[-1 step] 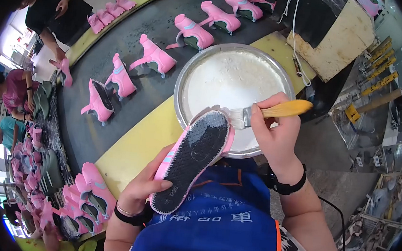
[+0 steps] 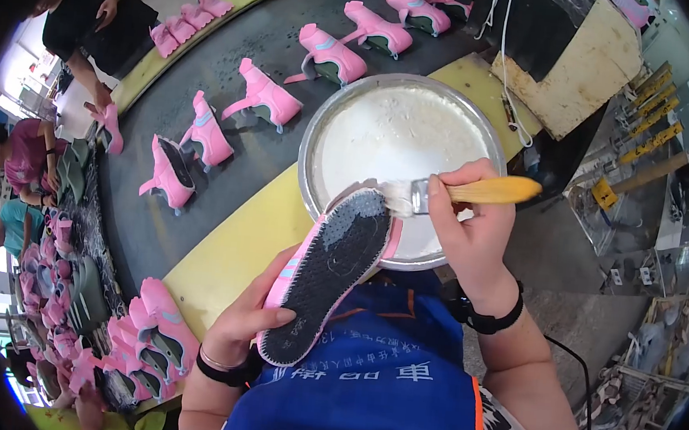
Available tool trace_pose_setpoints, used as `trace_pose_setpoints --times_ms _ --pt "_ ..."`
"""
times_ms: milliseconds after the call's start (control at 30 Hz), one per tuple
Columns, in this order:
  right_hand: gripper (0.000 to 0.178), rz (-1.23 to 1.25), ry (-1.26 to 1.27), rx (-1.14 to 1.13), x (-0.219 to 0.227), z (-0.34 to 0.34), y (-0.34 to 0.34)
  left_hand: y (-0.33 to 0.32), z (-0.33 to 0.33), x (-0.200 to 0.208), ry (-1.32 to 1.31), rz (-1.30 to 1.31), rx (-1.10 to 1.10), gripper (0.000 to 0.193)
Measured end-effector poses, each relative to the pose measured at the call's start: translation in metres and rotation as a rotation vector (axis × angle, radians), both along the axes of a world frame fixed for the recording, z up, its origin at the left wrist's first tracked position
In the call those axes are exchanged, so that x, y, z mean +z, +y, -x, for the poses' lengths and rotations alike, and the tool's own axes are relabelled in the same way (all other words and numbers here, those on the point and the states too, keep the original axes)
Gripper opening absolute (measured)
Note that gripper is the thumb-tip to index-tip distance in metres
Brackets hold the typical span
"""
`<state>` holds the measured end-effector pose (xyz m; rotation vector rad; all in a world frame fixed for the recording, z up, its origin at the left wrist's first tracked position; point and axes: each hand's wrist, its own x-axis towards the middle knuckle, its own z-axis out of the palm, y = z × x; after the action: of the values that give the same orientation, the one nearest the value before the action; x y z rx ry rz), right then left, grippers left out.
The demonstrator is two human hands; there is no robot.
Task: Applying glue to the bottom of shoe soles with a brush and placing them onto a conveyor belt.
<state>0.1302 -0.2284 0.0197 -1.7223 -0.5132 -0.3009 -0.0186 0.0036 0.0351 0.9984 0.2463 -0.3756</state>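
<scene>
My left hand (image 2: 250, 315) grips a pink shoe upper (image 2: 283, 282) by its lower end, thumb over the edge. Its black stitched underside (image 2: 331, 271) faces up, with a wet greyish patch at the far end. In my right hand (image 2: 475, 222) is a flat paintbrush (image 2: 490, 190) with a yellow wooden handle, fingers closed near the metal band. White-coated bristles touch the edge of the wet patch. Just beyond both hands stands a round metal basin (image 2: 309, 150) of white liquid (image 2: 392, 137); the shoe upper's far end overlaps its near rim.
Several pink shoe uppers (image 2: 263, 97) stand spaced along a dark conveyor belt (image 2: 146, 99). A pile of them (image 2: 155, 334) sits at lower left. A person in black (image 2: 91, 17) works across the belt, others farther left. A white cord (image 2: 503, 57) hangs behind the basin.
The brush has shifted slightly left, its bristles moving from beside the shoe upper's edge onto the black underside. The left hand and shoe upper stay nearly still.
</scene>
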Motion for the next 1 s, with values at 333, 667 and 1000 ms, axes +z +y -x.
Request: trace_pose_setpoints --times_ms 333,667,1000 --pt "0.016 0.117 0.048 -0.040 0.005 0.011 0.003 0.006 -0.002 -0.030 -0.172 -0.239 0.025 0.103" --pt "0.016 0.061 0.028 -0.024 -0.011 0.027 0.014 -0.002 -0.010 -0.035 -0.207 -0.242 0.127 0.104" --pt "0.016 -0.142 0.070 0.024 -0.002 0.011 0.024 -0.001 -0.010 -0.043 -0.260 -0.255 0.076 0.104"
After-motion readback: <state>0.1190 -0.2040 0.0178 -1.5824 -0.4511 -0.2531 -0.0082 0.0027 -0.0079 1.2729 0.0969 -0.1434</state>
